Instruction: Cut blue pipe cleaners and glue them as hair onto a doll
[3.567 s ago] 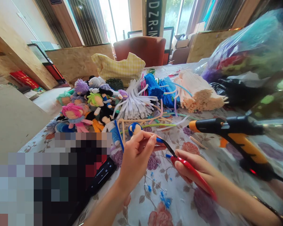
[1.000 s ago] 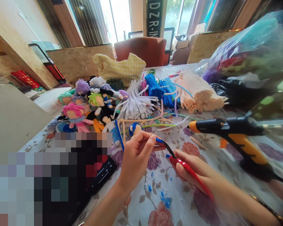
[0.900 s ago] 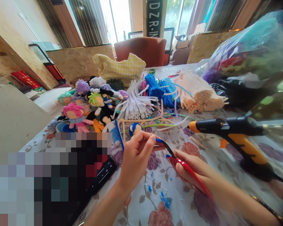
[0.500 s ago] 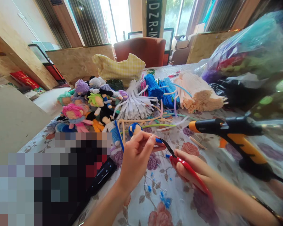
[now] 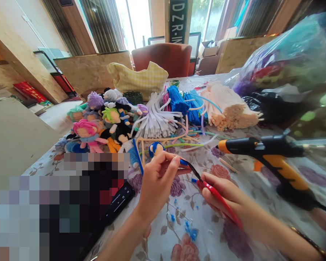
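Blue stem (image 5: 183,162) in fingers, the person works over a flowered tablecloth (image 5: 206,250) that spreads all around the red-handled scissors (image 5: 222,201). Biggest on it, far off to the right beyond the scissors, is a bulging plastic bag (image 5: 288,58); a heap of dolls (image 5: 88,132) lies well to their left and farther back. Straight beyond them sit a peach bundle (image 5: 228,108) and a white bundle (image 5: 157,116) of fuzzy stems, and to their right stands a yellow-and-black glue gun (image 5: 277,145). The right hand (image 5: 228,188) is wrapped around the scissors' handles; the left hand (image 5: 159,174) pinches the blue stem between thumb and fingers, right at the scissors' dark blade tips. Whether the blades bite into it, I cannot tell. Judging by its fuzzy look, the stem should be light, soft and bendable, hardly slippery, and its pile could get squashed; a gentle fingertip pinch just behind the end facing the scissors would suit it. Smallest are blue scraps (image 5: 190,232), scattered nearer the person than the scissors' blades.
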`<state>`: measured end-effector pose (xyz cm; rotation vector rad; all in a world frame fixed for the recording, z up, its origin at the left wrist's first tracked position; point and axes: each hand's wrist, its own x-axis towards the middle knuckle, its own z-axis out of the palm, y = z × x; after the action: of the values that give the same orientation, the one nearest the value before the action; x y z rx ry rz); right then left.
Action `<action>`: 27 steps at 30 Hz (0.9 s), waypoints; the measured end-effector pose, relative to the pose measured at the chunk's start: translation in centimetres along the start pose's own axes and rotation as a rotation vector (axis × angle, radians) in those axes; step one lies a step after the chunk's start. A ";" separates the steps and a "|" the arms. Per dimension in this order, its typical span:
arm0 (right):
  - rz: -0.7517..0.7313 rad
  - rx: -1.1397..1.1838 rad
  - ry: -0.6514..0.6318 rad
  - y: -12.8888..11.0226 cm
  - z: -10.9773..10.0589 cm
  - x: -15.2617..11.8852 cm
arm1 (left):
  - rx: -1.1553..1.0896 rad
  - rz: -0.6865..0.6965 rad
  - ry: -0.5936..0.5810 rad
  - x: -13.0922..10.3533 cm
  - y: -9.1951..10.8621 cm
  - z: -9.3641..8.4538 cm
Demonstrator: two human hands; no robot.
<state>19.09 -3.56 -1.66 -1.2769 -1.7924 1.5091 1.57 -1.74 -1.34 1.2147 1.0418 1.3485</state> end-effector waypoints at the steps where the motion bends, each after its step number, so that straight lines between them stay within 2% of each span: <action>1: -0.004 0.006 0.006 0.0 0.0 0.0 | -0.008 0.002 -0.003 0.0 0.0 0.0; 5: -0.046 0.073 0.067 0.3 0.0 -0.1 | -0.018 0.024 -0.008 0.1 -0.3 -0.1; 8: -0.017 0.152 0.091 0.8 -0.1 0.1 | 0.005 0.032 -0.028 0.2 -0.3 -0.2; 13: -0.102 0.204 0.127 1.8 -0.7 1.1 | 0.078 0.020 -0.146 0.3 -0.5 -0.2; 20: 0.001 0.344 0.223 0.8 -0.9 1.0 | 0.248 0.062 -0.336 0.3 -0.8 -0.3; 27: 0.045 0.467 0.213 0.9 -0.9 1.0 | 0.301 0.094 -0.347 0.3 -0.6 -0.3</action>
<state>19.73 -2.30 -2.43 -1.1899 -1.1924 1.6231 1.32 -1.41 -1.94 1.6719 0.9666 1.0219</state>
